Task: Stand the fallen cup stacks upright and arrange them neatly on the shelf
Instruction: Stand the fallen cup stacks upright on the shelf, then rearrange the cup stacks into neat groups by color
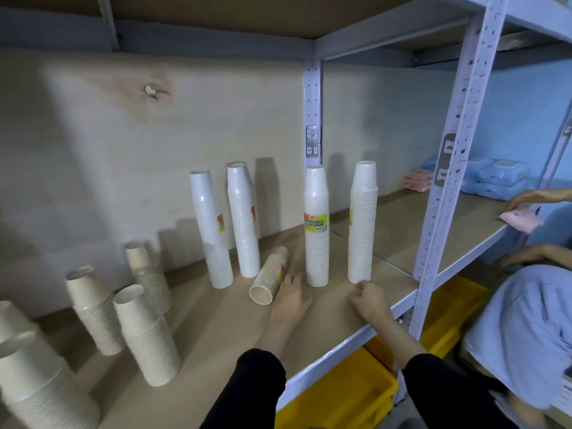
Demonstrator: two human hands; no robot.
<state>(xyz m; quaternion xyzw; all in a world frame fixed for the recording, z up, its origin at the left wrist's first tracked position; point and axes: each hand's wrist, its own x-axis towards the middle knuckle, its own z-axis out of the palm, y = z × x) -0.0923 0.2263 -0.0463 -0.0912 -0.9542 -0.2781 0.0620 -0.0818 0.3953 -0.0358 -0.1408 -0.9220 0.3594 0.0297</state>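
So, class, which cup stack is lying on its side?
The short beige stack beside the left hand, open mouth facing the camera; all the others stand upright.

At the left edge, two cup stacks (34,379) run out of frame. A second person (523,332) (blue shirt, right) is cropped and blurred. The fallen cup stack (270,278) label hides behind the left hand (291,297).

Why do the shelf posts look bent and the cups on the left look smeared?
Head view: the wide-angle lens bows the shelf post and tilts the tall white stacks outward; the beige stacks at the left edge are soft and stretched; light from the front throws shadows onto the back wall.
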